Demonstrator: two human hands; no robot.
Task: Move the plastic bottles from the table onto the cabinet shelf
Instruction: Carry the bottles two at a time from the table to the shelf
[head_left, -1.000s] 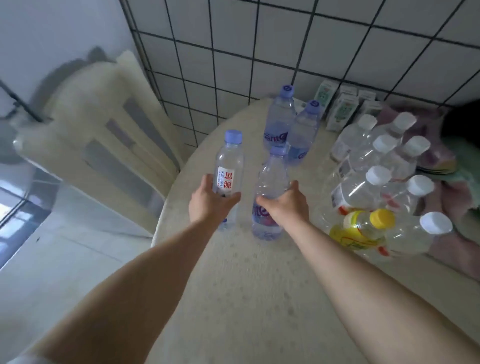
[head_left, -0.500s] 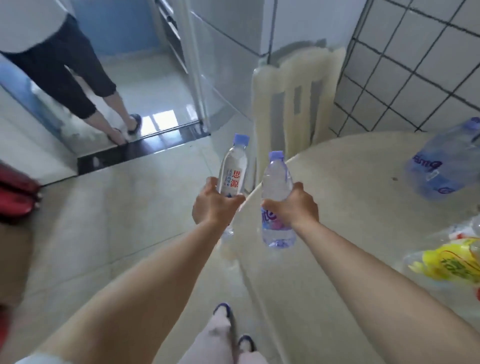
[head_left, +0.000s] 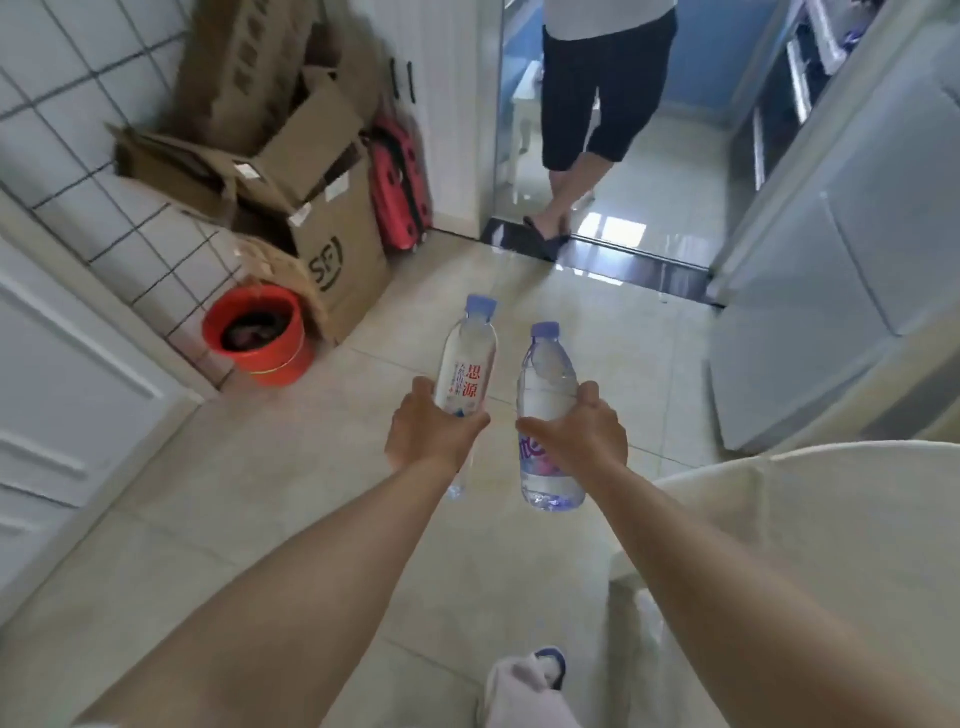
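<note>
Hands extended forward at mid-frame, each carrying one clear plastic bottle upright over a glossy, pale tiled floor (head_left: 249, 499). Left hand (head_left: 428, 439): fingers and thumb curled round the lower half of the left bottle (head_left: 466, 364), a slender, smooth cylinder with a pale blue screw cap and a white label printed in red characters; its base shows just below the wrist. Right hand (head_left: 584, 434): thumb and fingers wrapped round the waist of the right bottle (head_left: 548, 415), a slightly wider, ribbed cylinder with a lilac-blue cap and a pink-and-purple label, its dimpled base hanging free beneath the hand. The two bottles stand just beside each other, apart, both held in the air away from any surface. Lower right: rounded edge of a cream, matt table (head_left: 831, 545). Left: white square wall tiles with dark grout, a stack of brown corrugated cardboard boxes (head_left: 311, 208) with open flaps, a round orange plastic bucket (head_left: 257, 335), and a red ribbed suitcase (head_left: 400, 192). Right: smooth grey-white cabinet (head_left: 810, 312) with flat panel fronts. Top centre: a doorway with a dark threshold, where a second person (head_left: 597, 93) in dark cropped trousers and sandals stands.
</note>
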